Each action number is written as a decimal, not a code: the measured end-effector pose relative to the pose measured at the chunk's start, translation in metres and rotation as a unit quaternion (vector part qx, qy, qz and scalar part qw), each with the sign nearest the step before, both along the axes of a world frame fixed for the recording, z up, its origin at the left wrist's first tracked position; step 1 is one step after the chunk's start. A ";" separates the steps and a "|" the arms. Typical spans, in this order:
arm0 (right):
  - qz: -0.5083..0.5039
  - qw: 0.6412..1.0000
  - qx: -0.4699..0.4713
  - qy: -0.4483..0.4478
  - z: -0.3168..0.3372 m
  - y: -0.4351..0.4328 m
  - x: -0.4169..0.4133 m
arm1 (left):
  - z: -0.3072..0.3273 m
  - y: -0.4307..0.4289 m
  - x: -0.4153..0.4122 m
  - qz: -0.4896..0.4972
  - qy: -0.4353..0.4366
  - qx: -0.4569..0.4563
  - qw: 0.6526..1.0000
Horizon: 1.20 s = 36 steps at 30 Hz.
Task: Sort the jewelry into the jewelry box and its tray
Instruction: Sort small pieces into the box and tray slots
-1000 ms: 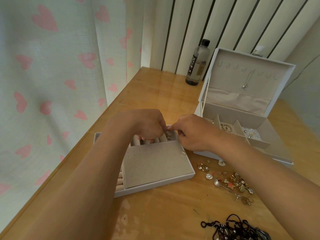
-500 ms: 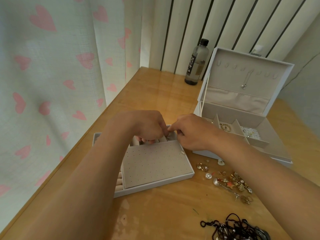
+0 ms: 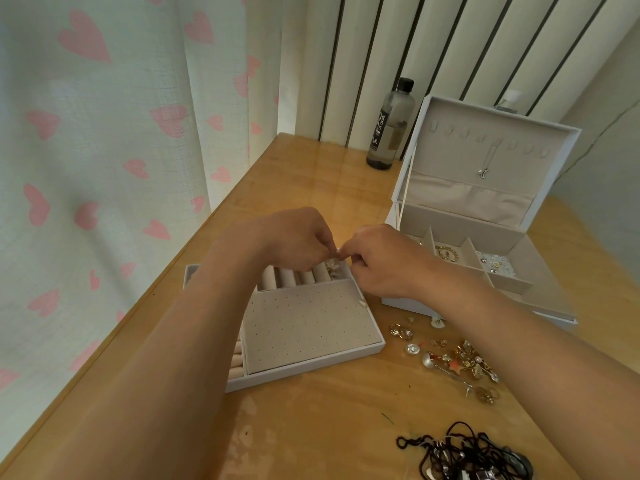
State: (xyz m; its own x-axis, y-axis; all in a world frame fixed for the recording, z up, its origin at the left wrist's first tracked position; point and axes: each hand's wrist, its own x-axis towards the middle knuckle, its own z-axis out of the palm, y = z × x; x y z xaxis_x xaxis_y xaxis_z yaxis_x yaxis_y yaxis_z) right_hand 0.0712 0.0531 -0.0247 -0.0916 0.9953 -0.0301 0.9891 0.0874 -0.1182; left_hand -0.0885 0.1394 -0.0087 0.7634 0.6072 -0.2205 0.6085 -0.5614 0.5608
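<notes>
Both hands meet above the far right corner of the tray (image 3: 304, 368), which lies on the desk (image 3: 329, 427) toward its left edge. The left hand (image 3: 294, 244) and the right hand (image 3: 384, 261) have their fingers (image 3: 327, 244) curled in, tips brought together on a small pale piece (image 3: 338, 251) pinched between them; it is too small to name, though it may be a stud or its backing.

Just under the pinch, a gold-and-white earring (image 3: 330, 269) sits at the right end of the ring rolls (image 3: 294, 279). The perforated earring pad (image 3: 311, 323) nearer the person carries one tiny pale stud (image 3: 362, 304) at its right edge. The jewelry box (image 3: 408, 302) stands open just right of the tray, a few pieces in its compartments and a necklace (image 3: 486, 161) hung inside the lid. The loose jewelry (image 3: 460, 358) waits on the desk in front of the box; a tangle of black cords (image 3: 464, 455) lies at the near edge.

The step in hand seems to be readying one small earring for the tray; most of the sorting looks yet to come. To do it well, keep the work low over the tray, so a dropped piece lands on fabric and not on the slick desk. Let one hand hold steady while the other does the fine turning or pulling. Then seat the piece squarely in a hole or between two rolls, and release only once it sits firm; take care not to nudge the earring already lodged beneath.
</notes>
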 end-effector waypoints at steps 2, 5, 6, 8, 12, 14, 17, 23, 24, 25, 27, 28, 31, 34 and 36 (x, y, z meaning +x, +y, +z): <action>-0.004 1.000 0.000 0.005 0.001 -0.001 -0.001 | 0.002 -0.004 0.004 0.029 -0.039 0.048 0.998; -0.016 0.999 0.022 0.020 0.006 -0.004 -0.002 | 0.009 -0.013 0.011 0.064 -0.086 0.103 0.989; -0.021 0.999 0.032 0.024 0.009 -0.007 -0.002 | 0.012 -0.017 0.012 0.073 -0.100 0.118 0.985; -0.027 0.998 0.050 0.034 0.018 -0.016 -0.001 | 0.019 -0.027 0.013 0.087 -0.130 0.154 0.976; -0.037 0.994 0.085 0.060 0.036 -0.047 0.010 | 0.027 -0.058 0.026 0.067 -0.183 0.192 0.962; -0.051 0.991 0.101 0.070 0.043 -0.068 0.020 | 0.027 -0.078 0.033 0.052 -0.207 0.216 0.953; -0.076 0.984 0.129 0.095 0.049 -0.106 0.034 | 0.018 -0.106 0.043 0.040 -0.258 0.229 0.938; -0.166 0.961 0.148 0.167 0.033 -0.176 0.066 | -0.023 -0.150 0.050 -0.019 -0.190 0.190 0.963; -0.180 0.956 0.149 0.177 0.027 -0.185 0.072 | -0.028 -0.155 0.052 -0.029 -0.172 0.180 0.968; -0.191 0.953 0.148 0.184 0.020 -0.193 0.077 | -0.032 -0.159 0.054 -0.041 -0.153 0.173 0.972; -0.209 0.946 0.149 0.199 0.006 -0.203 0.086 | -0.037 -0.167 0.059 -0.067 -0.131 0.170 0.974; -0.216 0.942 0.150 0.208 0.000 -0.206 0.090 | -0.038 -0.170 0.063 -0.079 -0.129 0.169 0.974; -0.215 0.938 0.159 0.220 -0.018 -0.207 0.094 | -0.042 -0.178 0.074 -0.112 -0.140 0.165 0.970; -0.194 0.935 0.207 0.212 -0.033 -0.203 0.096 | -0.048 -0.180 0.082 -0.134 -0.150 0.168 0.965; -0.182 0.932 0.238 0.205 -0.036 -0.202 0.097 | -0.052 -0.180 0.080 -0.139 -0.167 0.179 0.960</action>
